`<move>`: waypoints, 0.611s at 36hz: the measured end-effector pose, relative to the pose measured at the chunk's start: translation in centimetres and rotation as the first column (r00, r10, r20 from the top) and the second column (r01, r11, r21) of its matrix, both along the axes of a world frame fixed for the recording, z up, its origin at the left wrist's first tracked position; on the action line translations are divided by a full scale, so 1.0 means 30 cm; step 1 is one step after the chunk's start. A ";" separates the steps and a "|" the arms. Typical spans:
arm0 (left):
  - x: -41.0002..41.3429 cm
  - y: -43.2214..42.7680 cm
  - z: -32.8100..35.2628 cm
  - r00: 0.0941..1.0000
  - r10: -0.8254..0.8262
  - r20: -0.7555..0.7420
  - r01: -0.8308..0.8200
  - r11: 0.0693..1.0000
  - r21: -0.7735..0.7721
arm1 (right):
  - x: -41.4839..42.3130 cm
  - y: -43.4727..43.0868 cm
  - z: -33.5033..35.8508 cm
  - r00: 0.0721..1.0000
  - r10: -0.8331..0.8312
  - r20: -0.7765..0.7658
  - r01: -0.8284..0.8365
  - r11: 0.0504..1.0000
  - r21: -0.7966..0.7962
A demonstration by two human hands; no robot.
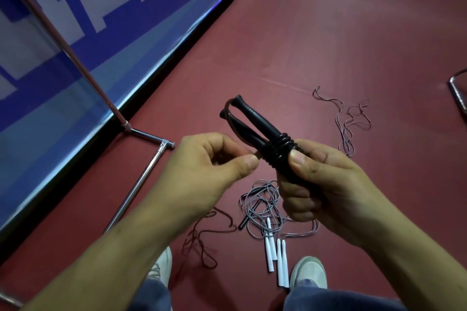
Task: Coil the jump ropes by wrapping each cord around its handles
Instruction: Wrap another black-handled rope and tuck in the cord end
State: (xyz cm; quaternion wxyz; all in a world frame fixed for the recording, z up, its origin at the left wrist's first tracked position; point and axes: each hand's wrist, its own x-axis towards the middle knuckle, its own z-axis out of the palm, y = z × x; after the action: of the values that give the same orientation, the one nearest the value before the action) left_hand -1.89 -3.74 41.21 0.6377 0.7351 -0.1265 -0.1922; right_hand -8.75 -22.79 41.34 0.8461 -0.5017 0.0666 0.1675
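Stands on a dark red sports floor [328, 33]. At far left, a blue banner [63, 45] with white lettering, slanting along the floor's edge. Just in front of it, a chrome tube stand [140, 179], foot flat on the floor.

Next, the left hand [209, 166], up at mid-frame. Pinches the black cord [278, 151] between thumb and forefinger, right beside the coil, other fingers curled in. Below that hand, down on the floor, a loose dark red cord [217, 228] in loops, near the left shoe [161, 265].

At centre, in the air between the hands, the two black handles [249, 118], side by side, tips pointing up and away and slightly apart at the far end. Around their middle, several tight turns of the black cord. From the tips, one strand down to the pinching fingers. Beneath, on the floor, a tangled grey cord [262, 199] and four white handles [280, 267] close together, between the shoes.

Then the right hand [326, 184]. Grips the near ends of the black handles, fingers wrapped round them, thumb pressed on the turns. Under it, the right shoe [309, 271].

Further right, well apart, a pale pinkish cord [351, 121] in loose squiggles on the floor. At the far right edge, part of a metal frame [458, 93].
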 end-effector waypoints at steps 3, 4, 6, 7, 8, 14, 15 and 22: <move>-0.018 -0.018 -0.007 0.985 -0.014 -0.172 -0.011 0.989 -0.144 | -0.003 0.008 0.006 1.000 -0.026 0.018 0.025 0.999 0.028; -0.019 -0.023 -0.011 0.978 -0.025 -0.205 -0.012 0.984 -0.176 | -0.005 0.010 0.007 0.999 -0.033 0.018 0.032 0.999 0.034; -0.019 -0.025 -0.014 0.964 -0.074 -0.255 0.013 0.972 -0.234 | -0.008 0.017 0.002 0.999 -0.038 0.020 0.038 0.999 0.035; -0.023 -0.028 -0.016 0.959 -0.101 -0.263 0.037 0.970 -0.241 | -0.008 0.022 -0.003 0.999 -0.046 0.022 0.045 0.999 0.026; -0.031 -0.031 -0.023 0.957 -0.127 -0.259 0.066 0.971 -0.231 | -0.007 0.028 -0.009 0.998 -0.057 0.027 0.057 0.998 0.016; -0.032 -0.055 -0.031 0.992 -0.074 -0.105 0.059 0.988 -0.142 | 0.019 0.042 -0.014 0.995 -0.094 0.041 0.092 0.994 0.058; -0.017 -0.047 -0.024 0.997 -0.043 -0.070 0.033 0.990 -0.137 | 0.025 0.042 -0.009 0.994 -0.095 0.048 0.091 0.994 0.065; -0.005 -0.014 0.025 0.965 0.051 0.256 -0.009 0.986 -0.164 | 0.032 0.039 0.009 0.994 -0.096 0.047 0.097 0.995 -0.016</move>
State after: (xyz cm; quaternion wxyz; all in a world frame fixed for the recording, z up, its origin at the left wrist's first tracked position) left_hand -2.05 -4.17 41.95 0.6758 0.7018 -0.2129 -0.0737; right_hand -7.80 -21.62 41.60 0.8499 -0.5093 0.0726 0.1139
